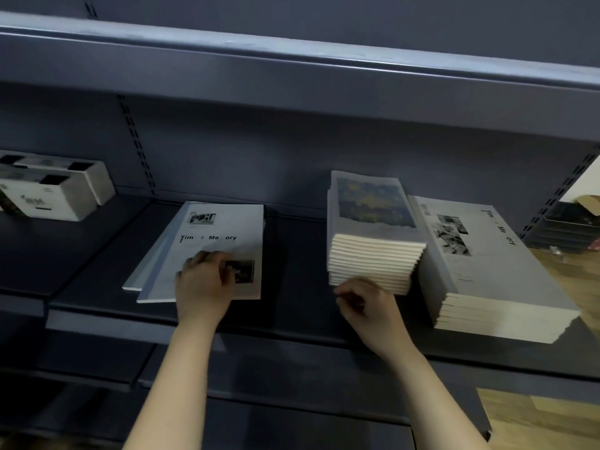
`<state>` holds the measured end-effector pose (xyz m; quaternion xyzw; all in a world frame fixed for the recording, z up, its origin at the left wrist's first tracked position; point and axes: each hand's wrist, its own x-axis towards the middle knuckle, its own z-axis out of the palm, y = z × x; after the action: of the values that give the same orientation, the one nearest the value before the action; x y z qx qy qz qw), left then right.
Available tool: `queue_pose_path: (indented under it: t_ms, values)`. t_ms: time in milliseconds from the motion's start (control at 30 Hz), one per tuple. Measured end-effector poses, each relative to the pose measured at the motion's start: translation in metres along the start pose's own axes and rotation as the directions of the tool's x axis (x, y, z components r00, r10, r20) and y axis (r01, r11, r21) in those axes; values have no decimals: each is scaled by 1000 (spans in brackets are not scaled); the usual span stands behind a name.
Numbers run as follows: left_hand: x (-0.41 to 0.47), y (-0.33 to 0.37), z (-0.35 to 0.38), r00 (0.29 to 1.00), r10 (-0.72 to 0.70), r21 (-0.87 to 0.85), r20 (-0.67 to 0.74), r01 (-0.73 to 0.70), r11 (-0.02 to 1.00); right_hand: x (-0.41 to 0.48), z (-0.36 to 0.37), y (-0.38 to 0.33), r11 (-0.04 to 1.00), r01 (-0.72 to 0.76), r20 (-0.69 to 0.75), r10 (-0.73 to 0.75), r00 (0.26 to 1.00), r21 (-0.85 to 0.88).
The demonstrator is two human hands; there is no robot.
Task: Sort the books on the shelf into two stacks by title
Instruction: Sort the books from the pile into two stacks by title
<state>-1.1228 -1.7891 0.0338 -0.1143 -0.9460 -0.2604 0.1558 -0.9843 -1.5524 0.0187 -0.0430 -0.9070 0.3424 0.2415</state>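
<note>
The left hand [204, 280] lies on top of a thin grey book [224, 235]; its fingers are bent a little, with the tips on the smooth cover, and they pinch nothing; black letters and two small dark pictures are printed on that cover; a second thin book [144, 274] peeks out from under it, on the side away from the right hand; the right hand [367, 303] is at the front foot of a tall stack [373, 222]; its fingers are curled by the cream page edges, but I cannot tell if they pinch a book; the tall stack has a blotchy blue and yellow picture on top; just past the right hand, right beside the tall stack, sits a lower stack [480, 274] with the same kind of grey cover; all rest on a flat, dark metal shelf [298, 271]; far out beyond the left hand are white boxes [55, 193].
</note>
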Motion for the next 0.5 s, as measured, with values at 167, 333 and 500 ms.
queue_pose_path:
  t_ms: [167,333,500]
  values:
    - [4,-25,-10,989,-144,143,7,142,979,2,15,-3,993,-9,26,13,1000,-117]
    - [8,-32,-22,937,-343,179,71,326,928,4,22,-3,984,-24,12,27,1000,-176]
    - [15,-33,-33,898,-426,138,108,410,901,2,24,-1,981,-18,4,19,1000,-191]
